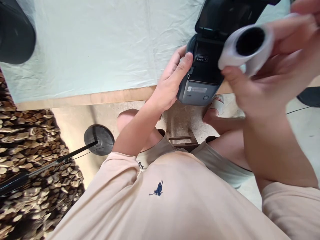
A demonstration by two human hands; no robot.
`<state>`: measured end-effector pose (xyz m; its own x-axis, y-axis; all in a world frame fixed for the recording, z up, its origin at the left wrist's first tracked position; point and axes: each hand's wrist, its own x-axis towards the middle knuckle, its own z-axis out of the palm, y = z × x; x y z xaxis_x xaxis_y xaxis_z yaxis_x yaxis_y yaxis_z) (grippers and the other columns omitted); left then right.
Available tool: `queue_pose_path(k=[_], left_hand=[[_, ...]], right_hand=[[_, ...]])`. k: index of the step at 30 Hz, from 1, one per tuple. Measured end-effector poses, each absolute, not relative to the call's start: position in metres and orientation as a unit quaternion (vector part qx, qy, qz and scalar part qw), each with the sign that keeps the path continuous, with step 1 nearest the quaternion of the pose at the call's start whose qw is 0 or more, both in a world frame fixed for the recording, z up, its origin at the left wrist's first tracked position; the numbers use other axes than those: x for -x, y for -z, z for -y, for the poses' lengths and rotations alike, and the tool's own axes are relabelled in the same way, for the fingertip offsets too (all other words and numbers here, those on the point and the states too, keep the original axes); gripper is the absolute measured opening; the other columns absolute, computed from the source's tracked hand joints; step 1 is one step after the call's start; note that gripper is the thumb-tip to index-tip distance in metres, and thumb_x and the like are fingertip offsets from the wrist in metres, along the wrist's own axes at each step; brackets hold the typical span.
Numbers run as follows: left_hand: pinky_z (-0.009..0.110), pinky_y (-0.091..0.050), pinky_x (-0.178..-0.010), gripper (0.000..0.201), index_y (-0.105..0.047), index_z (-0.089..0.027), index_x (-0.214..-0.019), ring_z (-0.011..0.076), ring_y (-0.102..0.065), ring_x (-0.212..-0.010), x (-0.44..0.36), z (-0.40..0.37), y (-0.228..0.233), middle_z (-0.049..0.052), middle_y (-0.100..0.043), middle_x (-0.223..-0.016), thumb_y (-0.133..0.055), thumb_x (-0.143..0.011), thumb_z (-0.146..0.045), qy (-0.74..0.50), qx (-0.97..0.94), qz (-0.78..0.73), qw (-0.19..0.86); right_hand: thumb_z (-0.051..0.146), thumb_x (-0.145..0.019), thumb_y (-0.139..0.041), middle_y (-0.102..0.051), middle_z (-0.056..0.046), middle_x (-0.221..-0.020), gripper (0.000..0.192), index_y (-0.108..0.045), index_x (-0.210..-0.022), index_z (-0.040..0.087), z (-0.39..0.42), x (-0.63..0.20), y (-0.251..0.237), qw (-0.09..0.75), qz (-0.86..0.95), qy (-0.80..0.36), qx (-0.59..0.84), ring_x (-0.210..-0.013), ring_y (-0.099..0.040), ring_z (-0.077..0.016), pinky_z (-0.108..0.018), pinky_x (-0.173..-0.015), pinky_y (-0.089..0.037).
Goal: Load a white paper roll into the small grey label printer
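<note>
The left hand [172, 78] grips the near-left side of a dark printer [196, 95], thumb on the rim of its compartment. The right hand [272, 76] holds a white paper roll [232, 51] between thumb and fingers, its black core [250, 41] facing the left hand's side.

Between the hands, the compartment floor bears small white print [201, 59], too small to read. On the printer's front, just right of the left fingers, sits a pale label [197, 89] with illegible lettering; a round button [205, 97] is beside it. The roll overlaps the compartment's right edge in this view; whether they touch cannot be told.

Beyond both hands, the raised lid [225, 16] is cut off at the top. The right hand's far fingers are blurred.

Farther left of the left hand, a pale cloth [100, 43] spreads over the table, with a cropped dark object [15, 33] at its far end. Below the hands, the beige shirt [187, 206] carries a navy embroidered motif [158, 190].
</note>
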<state>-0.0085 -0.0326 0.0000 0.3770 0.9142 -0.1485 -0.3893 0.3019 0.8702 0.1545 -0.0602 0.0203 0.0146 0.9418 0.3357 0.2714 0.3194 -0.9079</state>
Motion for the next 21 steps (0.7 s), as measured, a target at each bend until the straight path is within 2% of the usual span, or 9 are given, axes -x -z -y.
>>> queue_pose_path(k=[2, 3, 5, 8, 9, 15, 18, 21], left_hand=[[0.021, -0.040, -0.087, 0.025, -0.049, -0.013, -0.098, 0.0115, -0.054, -0.108, 0.009, 0.033, -0.001, -0.004, -0.053, -0.083, -0.032, -0.085, -0.027, -0.440, -0.398, -0.331, 0.734], [0.023, -0.038, -0.088, 0.030, -0.049, -0.012, -0.101, 0.0123, -0.050, -0.113, 0.009, 0.034, -0.002, -0.004, -0.053, -0.085, -0.028, -0.084, -0.025, -0.438, -0.400, -0.327, 0.736], [0.024, -0.038, -0.089, 0.035, -0.050, -0.012, -0.106, 0.0127, -0.047, -0.117, 0.010, 0.034, -0.004, -0.004, -0.054, -0.090, -0.026, -0.083, -0.023, -0.433, -0.397, -0.326, 0.740], [0.018, -0.045, -0.085, 0.027, -0.053, -0.019, -0.103, 0.0111, -0.054, -0.110, 0.010, 0.034, -0.005, -0.004, -0.059, -0.095, -0.039, -0.082, -0.027, -0.431, -0.386, -0.335, 0.744], [0.016, -0.047, -0.082, 0.024, -0.055, -0.022, -0.100, 0.0102, -0.055, -0.107, 0.011, 0.034, -0.005, -0.005, -0.061, -0.094, -0.043, -0.080, -0.027, -0.432, -0.381, -0.337, 0.745], [0.016, -0.046, -0.074, 0.029, -0.058, -0.021, -0.102, 0.0105, -0.057, -0.103, 0.010, 0.034, -0.005, -0.005, -0.060, -0.085, -0.035, -0.083, -0.021, -0.421, -0.371, -0.353, 0.748], [0.015, -0.046, -0.077, 0.026, -0.056, -0.019, -0.101, 0.0093, -0.056, -0.104, 0.009, 0.034, -0.009, -0.005, -0.059, -0.086, -0.039, -0.083, -0.027, -0.420, -0.372, -0.373, 0.739], [0.013, -0.044, -0.078, 0.023, -0.055, -0.015, -0.096, 0.0083, -0.055, -0.104, 0.006, 0.033, -0.016, -0.006, -0.056, -0.082, -0.037, -0.085, -0.023, -0.429, -0.334, -0.384, 0.746]], right_hand=[[0.028, -0.063, -0.063, -0.052, 0.009, -0.105, 0.043, -0.048, -0.104, 0.029, 0.063, -0.149, -0.019, 0.423, 0.720, -0.149, 0.530, -0.096, -0.053, -0.0095, -0.028, -0.081, -0.045], [0.029, -0.066, -0.061, -0.053, 0.008, -0.103, 0.038, -0.049, -0.102, 0.027, 0.063, -0.148, -0.019, 0.367, 0.746, -0.103, 0.546, -0.096, -0.053, -0.0099, -0.030, -0.084, -0.045], [0.030, -0.070, -0.056, -0.055, 0.007, -0.100, 0.028, -0.050, -0.097, 0.025, 0.064, -0.146, -0.020, 0.285, 0.764, -0.048, 0.577, -0.096, -0.054, -0.0104, -0.032, -0.089, -0.043], [0.033, -0.075, -0.047, -0.055, 0.010, -0.101, 0.022, -0.049, -0.096, 0.026, 0.062, -0.147, -0.022, 0.231, 0.758, -0.025, 0.609, -0.098, -0.053, -0.0092, -0.032, -0.092, -0.041], [0.033, -0.076, -0.046, -0.055, 0.010, -0.102, 0.022, -0.049, -0.096, 0.027, 0.062, -0.147, -0.022, 0.222, 0.757, -0.024, 0.614, -0.098, -0.052, -0.0088, -0.032, -0.091, -0.042], [0.033, -0.074, -0.047, -0.055, 0.013, -0.102, 0.021, -0.049, -0.094, 0.028, 0.057, -0.152, -0.018, 0.214, 0.765, 0.016, 0.607, -0.094, -0.053, -0.0080, -0.028, -0.085, -0.041], [0.029, -0.074, -0.048, -0.057, 0.014, -0.098, 0.014, -0.052, -0.086, 0.025, 0.056, -0.152, -0.015, 0.256, 0.771, 0.021, 0.583, -0.093, -0.055, -0.0050, -0.025, -0.085, -0.039], [0.030, -0.071, -0.052, -0.059, 0.012, -0.088, 0.014, -0.055, -0.082, 0.022, 0.058, -0.149, -0.013, 0.304, 0.774, 0.017, 0.555, -0.090, -0.054, -0.0041, -0.026, -0.086, -0.041]])
